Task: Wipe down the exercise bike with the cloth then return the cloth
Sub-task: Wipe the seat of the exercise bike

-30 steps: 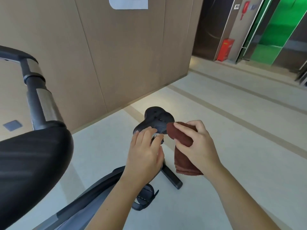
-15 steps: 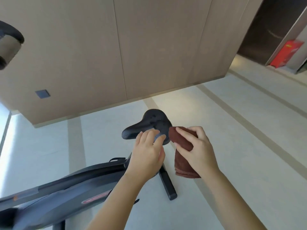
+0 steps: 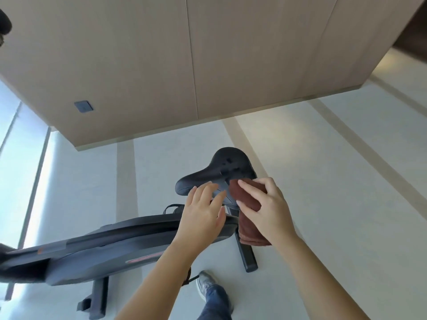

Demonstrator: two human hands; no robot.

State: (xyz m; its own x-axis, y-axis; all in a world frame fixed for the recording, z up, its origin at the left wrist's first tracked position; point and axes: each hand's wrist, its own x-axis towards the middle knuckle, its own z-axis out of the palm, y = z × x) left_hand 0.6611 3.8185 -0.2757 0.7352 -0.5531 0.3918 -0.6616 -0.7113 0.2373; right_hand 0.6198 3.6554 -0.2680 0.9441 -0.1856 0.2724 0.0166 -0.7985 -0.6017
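Head view, one frame.

- The exercise bike (image 3: 111, 248) stands on the pale floor (image 3: 323, 181) and runs across the lower left of my view. Its frame is dark.
- The black saddle (image 3: 221, 172) sits at the bike's right end, just ahead of both hands.
- My left hand (image 3: 203, 218) is relaxed, with the fingers out nearly straight. The fingertips rest against the near side of the saddle and grasp nothing.
- My right hand (image 3: 268, 211) holds the brown cloth (image 3: 248, 229), with the thumb under and the fingers over its upper fold.
- The top of the cloth presses against the saddle's near right side, close by the left fingertips. The rest hangs down below the hand, in front of the seat post.
- I cannot tell whether the hanging part touches the frame.
- A black stabiliser bar (image 3: 247, 257) rests on the floor below the cloth.
- A grey shoe (image 3: 204, 285) and a blue-jeaned leg (image 3: 216, 303) stand between my forearms.
- Behind the saddle is a tan panelled wall (image 3: 208, 54), which carries a small dark square plate (image 3: 83, 106) at the left.
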